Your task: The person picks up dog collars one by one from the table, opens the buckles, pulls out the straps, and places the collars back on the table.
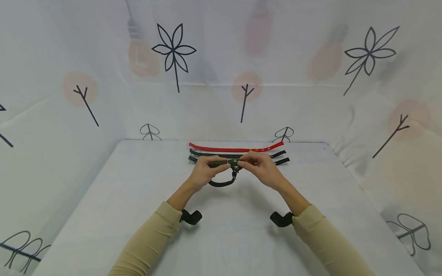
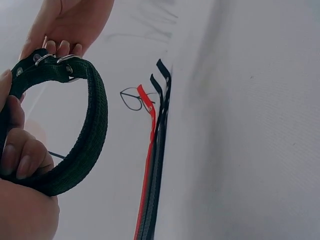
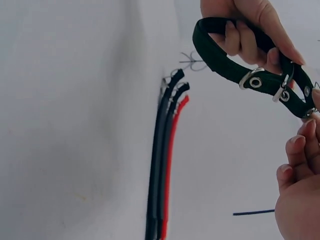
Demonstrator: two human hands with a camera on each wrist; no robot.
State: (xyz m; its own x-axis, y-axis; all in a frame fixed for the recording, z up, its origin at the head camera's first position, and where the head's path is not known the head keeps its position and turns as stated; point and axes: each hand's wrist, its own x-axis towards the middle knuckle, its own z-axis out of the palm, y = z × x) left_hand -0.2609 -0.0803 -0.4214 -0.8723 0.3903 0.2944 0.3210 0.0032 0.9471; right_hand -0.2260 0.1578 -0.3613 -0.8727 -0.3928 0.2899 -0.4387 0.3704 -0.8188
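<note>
Both hands hold a dark green collar (image 1: 234, 162) up over the far part of the table. It is bent into a loop, with a metal buckle and eyelets showing in the left wrist view. My left hand (image 1: 203, 172) grips one side of the band (image 2: 97, 120), its fingers curled through the loop. At the buckle end, my right hand (image 1: 264, 170) pinches the strap near the eyelets. In the right wrist view the collar's strap (image 3: 215, 55) runs through the buckle, and its end lies at the right fingertips.
Behind the hands, a red collar (image 1: 221, 149) and two black collars, one (image 1: 279, 154) behind the other (image 1: 283, 161), lie stretched side by side on the white table (image 1: 138, 184). Printed white cloth (image 1: 214, 107) hangs at the back and sides. Black wrist cameras (image 1: 192, 217) sit at the sleeves.
</note>
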